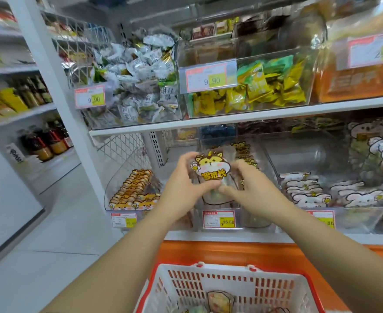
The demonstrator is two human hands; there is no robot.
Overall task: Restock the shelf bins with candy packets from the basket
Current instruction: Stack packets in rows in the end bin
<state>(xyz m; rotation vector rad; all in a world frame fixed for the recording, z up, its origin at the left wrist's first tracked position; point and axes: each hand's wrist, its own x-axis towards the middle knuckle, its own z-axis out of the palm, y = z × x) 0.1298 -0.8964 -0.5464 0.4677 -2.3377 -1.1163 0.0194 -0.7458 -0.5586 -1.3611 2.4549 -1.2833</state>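
A brightly lit shop aisle is shown: a pale tiled floor is bordered by white shelving, where dark bottles are stocked at left; an orange plinth is seen below.

This was a shop, a grocery or snack-store aisle. White shelf boards carried clear plastic bins heaped with wrapped candy packets. The bins' front edges bore red-framed price tags reading 9.90 or 16.80. Bottles stood in rows on the neighbouring shelving at the left, and a red-and-white shopping basket sat below the lowest shelf edge.
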